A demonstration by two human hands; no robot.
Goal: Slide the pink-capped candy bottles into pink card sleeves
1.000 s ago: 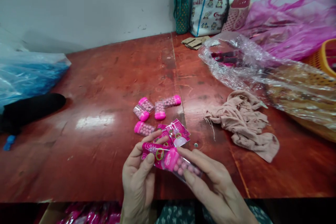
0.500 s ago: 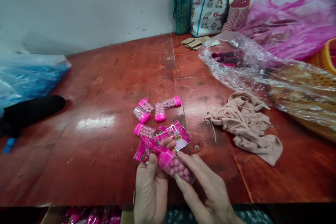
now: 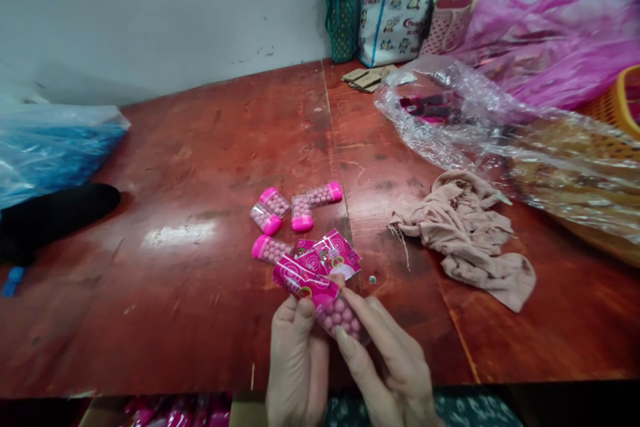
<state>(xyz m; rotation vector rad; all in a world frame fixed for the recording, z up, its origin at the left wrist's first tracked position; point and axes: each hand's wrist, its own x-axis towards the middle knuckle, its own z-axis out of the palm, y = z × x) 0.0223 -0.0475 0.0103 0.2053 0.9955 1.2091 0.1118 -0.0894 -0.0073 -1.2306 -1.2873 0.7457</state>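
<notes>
Between thumb and fingers, my left hand (image 3: 299, 353) pinches a pink printed wrapper sleeve (image 3: 303, 280), its fingers closed. The sleeve lies over the capped end of a small clear bottle of pink candy balls (image 3: 342, 315). My right hand (image 3: 390, 353) grips that bottle by its clear body, thumb below and fingers on top. Just beyond my hands, flat pink wrappers (image 3: 336, 253) lie on the table. Several more pink-capped candy bottles, one of them a nearby bottle (image 3: 271, 249), rest on their sides past the wrappers.
A crumpled beige cloth (image 3: 465, 233) lies on the red wooden table (image 3: 200, 307) to the right. Clear plastic (image 3: 450, 127) and a yellow basket (image 3: 613, 107) are behind it. A blue-filled bag (image 3: 55, 147) and black object (image 3: 65, 213) sit left. A printed bag (image 3: 393, 17) stands by the wall.
The sleeve has moved from beside the bottle's pink cap to over it, so the cap is now covered. My left hand has shifted slightly right. My right hand keeps its grip on the bottle.
</notes>
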